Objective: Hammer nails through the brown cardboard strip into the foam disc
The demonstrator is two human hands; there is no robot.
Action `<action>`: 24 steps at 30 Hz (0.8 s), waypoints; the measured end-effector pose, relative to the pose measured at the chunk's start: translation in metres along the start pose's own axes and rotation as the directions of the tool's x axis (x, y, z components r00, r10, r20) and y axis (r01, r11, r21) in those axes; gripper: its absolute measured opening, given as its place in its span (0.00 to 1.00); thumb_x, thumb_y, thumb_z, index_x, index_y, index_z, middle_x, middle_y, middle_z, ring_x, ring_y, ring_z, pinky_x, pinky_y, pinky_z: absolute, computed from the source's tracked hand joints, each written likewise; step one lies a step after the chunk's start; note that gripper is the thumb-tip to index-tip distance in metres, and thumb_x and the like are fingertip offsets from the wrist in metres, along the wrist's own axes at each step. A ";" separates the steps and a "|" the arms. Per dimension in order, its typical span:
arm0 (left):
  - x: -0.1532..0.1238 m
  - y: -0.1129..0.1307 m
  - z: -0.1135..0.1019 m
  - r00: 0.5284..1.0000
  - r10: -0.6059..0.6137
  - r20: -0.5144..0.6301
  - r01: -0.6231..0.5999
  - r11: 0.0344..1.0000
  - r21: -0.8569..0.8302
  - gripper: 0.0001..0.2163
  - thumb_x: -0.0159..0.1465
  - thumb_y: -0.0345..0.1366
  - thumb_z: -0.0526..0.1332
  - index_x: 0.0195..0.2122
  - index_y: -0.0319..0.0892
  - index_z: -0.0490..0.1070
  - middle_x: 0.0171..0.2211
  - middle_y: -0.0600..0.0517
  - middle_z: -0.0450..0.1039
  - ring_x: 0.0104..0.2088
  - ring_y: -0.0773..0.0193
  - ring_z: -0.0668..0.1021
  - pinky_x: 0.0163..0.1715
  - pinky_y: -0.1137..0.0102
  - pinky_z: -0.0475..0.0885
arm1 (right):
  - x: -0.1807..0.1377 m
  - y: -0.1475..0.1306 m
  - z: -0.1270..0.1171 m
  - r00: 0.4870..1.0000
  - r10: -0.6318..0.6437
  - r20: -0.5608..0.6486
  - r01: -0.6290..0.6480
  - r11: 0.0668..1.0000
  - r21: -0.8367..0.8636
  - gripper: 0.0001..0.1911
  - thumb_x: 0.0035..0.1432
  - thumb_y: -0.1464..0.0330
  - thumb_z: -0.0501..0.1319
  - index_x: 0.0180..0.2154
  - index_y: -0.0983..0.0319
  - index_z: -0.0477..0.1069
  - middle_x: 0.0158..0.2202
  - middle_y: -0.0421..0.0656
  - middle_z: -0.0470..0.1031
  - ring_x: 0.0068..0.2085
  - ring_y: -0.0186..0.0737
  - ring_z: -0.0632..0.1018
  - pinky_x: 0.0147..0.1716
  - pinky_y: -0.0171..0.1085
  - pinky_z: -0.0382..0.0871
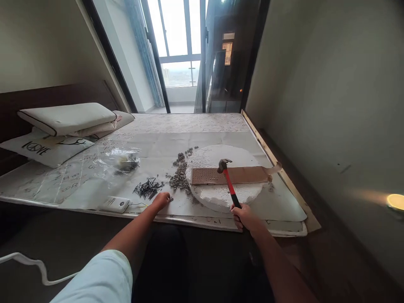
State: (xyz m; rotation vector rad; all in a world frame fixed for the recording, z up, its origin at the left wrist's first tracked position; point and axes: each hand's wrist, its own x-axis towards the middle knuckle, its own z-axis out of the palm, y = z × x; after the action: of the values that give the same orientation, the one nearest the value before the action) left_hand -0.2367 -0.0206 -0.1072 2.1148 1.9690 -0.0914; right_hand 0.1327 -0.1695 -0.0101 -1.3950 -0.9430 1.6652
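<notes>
Right hand (241, 214) clenched round red hammer (229, 185) handle, head over wooden strip (243, 174) on white foam disc (221, 198). Left hand (161, 200) on bed (189, 139) beside nail pile (147, 187), fingers curled (pinching or not: cannot tell).

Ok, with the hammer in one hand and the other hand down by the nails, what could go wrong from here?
1. The right hand grips the hammer low on its handle, head at the brown strip on the foam disc; that soft base may give or crack under a blow.
2. The left hand is at the loose nails, whose points could prick it.
3. The gravel against the disc could scatter.
</notes>
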 end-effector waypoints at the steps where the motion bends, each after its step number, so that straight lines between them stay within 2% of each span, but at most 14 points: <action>1: 0.001 0.000 -0.002 1.000 0.014 0.002 -0.014 1.000 -0.003 0.09 0.54 0.32 0.59 0.35 0.41 0.76 0.35 0.47 0.77 0.37 0.61 0.76 0.36 0.73 0.66 | -0.001 -0.002 -0.001 1.000 -0.002 -0.001 0.002 1.000 -0.001 0.07 0.41 0.68 0.54 0.26 0.59 0.56 0.10 0.27 0.54 0.10 0.27 0.56 0.08 0.30 0.53; 6: 0.000 0.008 -0.029 0.998 0.031 -0.058 -0.035 0.997 -0.064 0.12 0.51 0.30 0.57 0.35 0.41 0.76 0.37 0.47 0.77 0.39 0.60 0.76 0.39 0.72 0.66 | -0.002 -0.007 -0.005 1.000 -0.016 -0.018 0.016 1.000 0.005 0.06 0.41 0.68 0.52 0.26 0.58 0.56 0.10 0.27 0.52 0.09 0.27 0.56 0.07 0.30 0.52; 9: -0.007 0.031 -0.054 0.990 0.041 -0.134 -0.070 0.973 -0.221 0.11 0.52 0.34 0.54 0.33 0.41 0.74 0.33 0.50 0.77 0.35 0.61 0.76 0.35 0.71 0.67 | -0.003 -0.009 -0.008 0.999 -0.024 -0.030 0.025 1.000 0.010 0.07 0.40 0.67 0.52 0.27 0.58 0.56 0.10 0.27 0.52 0.09 0.28 0.56 0.07 0.30 0.52; 12: -0.011 0.075 -0.070 0.981 0.122 -0.151 -0.181 0.859 -0.479 0.11 0.54 0.39 0.53 0.31 0.41 0.72 0.27 0.52 0.76 0.28 0.64 0.75 0.30 0.71 0.68 | -0.006 -0.013 -0.010 1.000 -0.023 -0.020 0.024 0.999 0.027 0.07 0.40 0.66 0.53 0.26 0.58 0.56 0.10 0.27 0.52 0.09 0.28 0.56 0.08 0.30 0.52; 14: -0.008 0.113 -0.074 0.967 0.193 -0.167 -0.255 0.710 -0.656 0.13 0.55 0.41 0.53 0.33 0.39 0.71 0.29 0.50 0.76 0.26 0.65 0.74 0.26 0.72 0.68 | -0.008 -0.016 -0.011 0.999 -0.030 -0.023 0.031 0.999 0.038 0.07 0.40 0.66 0.53 0.26 0.58 0.56 0.10 0.27 0.53 0.09 0.27 0.55 0.07 0.29 0.52; 16: 0.000 0.153 -0.072 0.951 0.214 -0.223 -0.308 0.599 -0.739 0.15 0.55 0.43 0.54 0.35 0.38 0.71 0.29 0.48 0.76 0.24 0.66 0.74 0.24 0.72 0.67 | -0.009 -0.018 -0.011 0.999 -0.033 -0.025 0.034 0.998 0.047 0.07 0.41 0.67 0.54 0.26 0.58 0.57 0.10 0.27 0.53 0.09 0.27 0.55 0.08 0.29 0.51; 18: 0.010 0.188 -0.067 0.941 0.225 -0.254 -0.338 0.540 -0.771 0.16 0.56 0.45 0.54 0.37 0.37 0.71 0.27 0.48 0.75 0.22 0.67 0.73 0.23 0.72 0.67 | -0.009 -0.018 -0.011 0.999 -0.031 -0.027 0.032 0.998 0.049 0.07 0.41 0.67 0.54 0.26 0.58 0.57 0.10 0.26 0.52 0.09 0.27 0.55 0.07 0.28 0.50; 21: 0.024 0.225 -0.059 0.922 0.266 -0.281 -0.384 0.537 -0.751 0.18 0.59 0.47 0.53 0.30 0.37 0.72 0.24 0.48 0.73 0.22 0.68 0.72 0.23 0.73 0.66 | -0.008 -0.017 -0.012 0.998 -0.042 -0.043 0.044 0.998 0.050 0.06 0.40 0.67 0.53 0.25 0.58 0.56 0.09 0.26 0.52 0.09 0.26 0.54 0.07 0.28 0.48; 24: 0.037 0.242 -0.053 0.868 0.282 -0.408 -0.486 0.645 -0.589 0.19 0.60 0.47 0.52 0.22 0.38 0.71 0.24 0.49 0.71 0.24 0.68 0.71 0.26 0.73 0.64 | -0.007 -0.015 -0.015 0.998 -0.048 -0.035 0.049 0.998 0.044 0.05 0.40 0.67 0.52 0.25 0.58 0.56 0.08 0.26 0.51 0.08 0.27 0.54 0.06 0.29 0.49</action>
State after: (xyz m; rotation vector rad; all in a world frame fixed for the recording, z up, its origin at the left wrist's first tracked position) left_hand -0.0009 0.0143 -0.0304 2.0158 1.2800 0.9248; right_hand 0.1492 -0.1679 0.0040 -1.3563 -0.9077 1.6118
